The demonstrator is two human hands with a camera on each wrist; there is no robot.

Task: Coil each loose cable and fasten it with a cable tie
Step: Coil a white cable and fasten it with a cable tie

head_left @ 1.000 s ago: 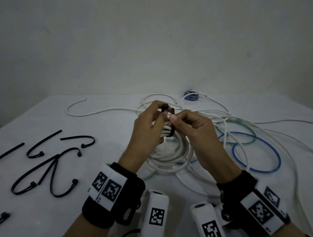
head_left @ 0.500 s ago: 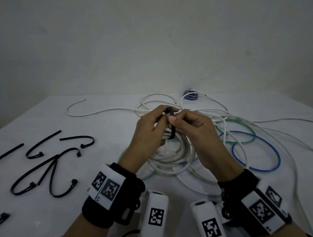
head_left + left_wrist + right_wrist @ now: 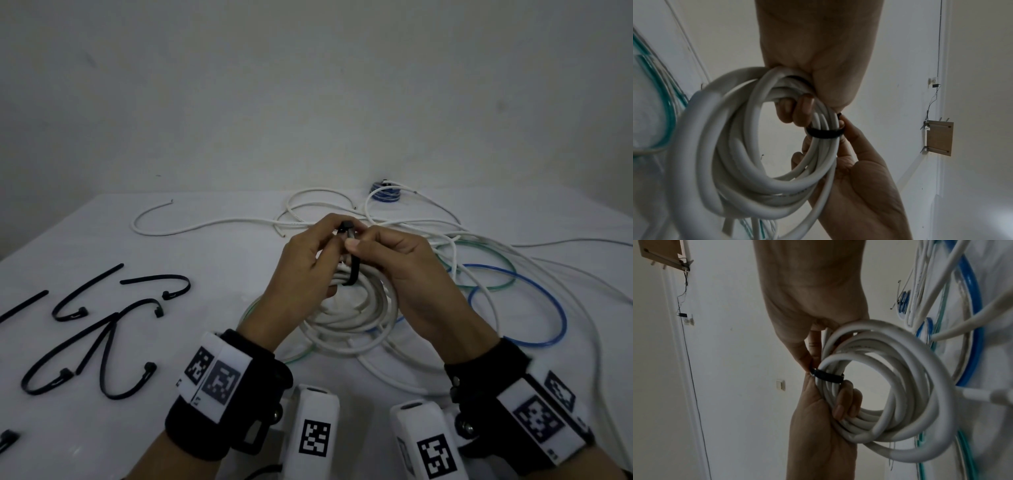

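At the centre of the head view, both hands meet above the white surface, holding a coiled white cable lifted off it. The left hand has its fingers curled through the coil, clamping the bundled strands, while the right hand pinches a black cable tie looped around those strands. At lower left of the frame lie spare black cable ties; at right, loose white, green and blue cables sprawl tangled.
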